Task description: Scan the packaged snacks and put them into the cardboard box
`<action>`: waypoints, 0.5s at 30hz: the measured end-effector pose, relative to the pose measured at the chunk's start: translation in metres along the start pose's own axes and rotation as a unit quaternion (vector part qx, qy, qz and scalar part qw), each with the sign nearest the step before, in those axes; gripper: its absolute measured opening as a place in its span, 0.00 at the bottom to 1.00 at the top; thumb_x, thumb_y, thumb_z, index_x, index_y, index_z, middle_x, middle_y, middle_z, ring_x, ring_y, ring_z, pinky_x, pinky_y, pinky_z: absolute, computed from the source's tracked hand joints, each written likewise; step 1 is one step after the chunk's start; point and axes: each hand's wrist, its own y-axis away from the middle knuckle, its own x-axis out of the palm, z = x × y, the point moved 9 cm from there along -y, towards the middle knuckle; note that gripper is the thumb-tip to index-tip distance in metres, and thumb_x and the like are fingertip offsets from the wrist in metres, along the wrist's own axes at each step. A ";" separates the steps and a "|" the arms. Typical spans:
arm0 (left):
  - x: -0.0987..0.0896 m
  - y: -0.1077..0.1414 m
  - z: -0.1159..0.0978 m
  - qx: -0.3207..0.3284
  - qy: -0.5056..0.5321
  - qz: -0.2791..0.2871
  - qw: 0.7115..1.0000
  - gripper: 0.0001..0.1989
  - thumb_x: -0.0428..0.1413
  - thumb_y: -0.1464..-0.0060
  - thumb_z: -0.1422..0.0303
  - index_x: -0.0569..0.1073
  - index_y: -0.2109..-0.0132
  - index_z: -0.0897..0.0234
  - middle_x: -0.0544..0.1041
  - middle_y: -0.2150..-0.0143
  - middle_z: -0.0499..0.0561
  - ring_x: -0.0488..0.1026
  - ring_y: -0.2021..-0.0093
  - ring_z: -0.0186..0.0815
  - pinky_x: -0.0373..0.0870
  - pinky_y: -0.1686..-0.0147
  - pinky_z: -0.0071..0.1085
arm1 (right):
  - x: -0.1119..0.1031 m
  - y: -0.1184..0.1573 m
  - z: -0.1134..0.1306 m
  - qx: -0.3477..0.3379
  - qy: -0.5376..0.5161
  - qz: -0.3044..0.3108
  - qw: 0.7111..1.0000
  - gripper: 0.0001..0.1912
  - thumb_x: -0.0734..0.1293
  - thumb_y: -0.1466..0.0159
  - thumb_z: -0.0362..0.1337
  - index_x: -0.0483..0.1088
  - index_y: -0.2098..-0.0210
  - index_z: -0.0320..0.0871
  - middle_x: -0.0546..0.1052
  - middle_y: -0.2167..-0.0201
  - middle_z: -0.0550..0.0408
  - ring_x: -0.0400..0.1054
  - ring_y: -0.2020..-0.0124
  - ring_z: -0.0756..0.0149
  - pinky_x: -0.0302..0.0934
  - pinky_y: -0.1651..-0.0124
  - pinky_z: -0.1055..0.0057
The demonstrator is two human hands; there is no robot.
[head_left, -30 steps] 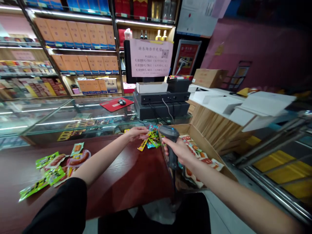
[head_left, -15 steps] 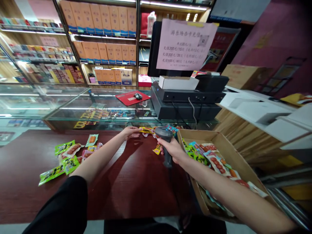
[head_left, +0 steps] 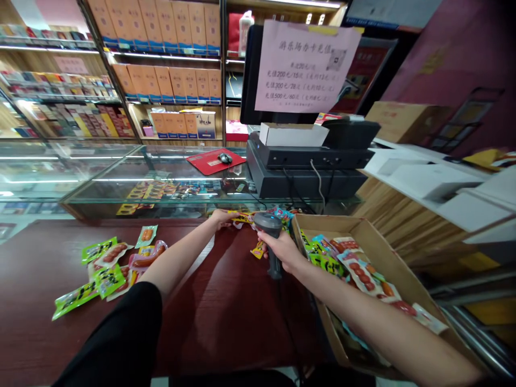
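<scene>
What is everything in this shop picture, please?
Tabletop: one, dark red, foreground.
Scanner: one, dark grey, above the tabletop.
Long packet: one, yellow, left of the scanner's head.
Small packet: one, yellow, near the scanner's handle.
Loose packets: many, mixed colours, tabletop's left side.
Open carton: one, brown, right side.
Boxed packets: many, mixed colours, inside the open carton.
Counter: one, clear glass, behind the tabletop.
Mat: one, red, on the counter.
Mouse: one, grey, on the mat.
Monitor: one, black, above the counter.
Sign: one, pink, on the monitor.
White box: one, white, below the monitor.
Tall boxes: many, orange and blue, shelved behind.
Sleeve: one, black, left arm.
Left hand: one, bare, holding the long packet.
Right hand: one, bare, around the scanner's handle.
</scene>
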 end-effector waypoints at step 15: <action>-0.104 0.103 -0.009 -0.006 0.054 0.050 0.997 0.10 0.65 0.58 0.81 0.74 0.66 0.70 0.81 0.64 0.57 0.79 0.63 0.37 0.77 0.64 0.27 | 0.012 0.047 -0.005 0.013 0.046 0.053 0.997 0.08 0.70 0.45 0.37 0.68 0.71 0.39 0.72 0.80 0.59 0.62 0.85 0.75 0.59 0.85 0.78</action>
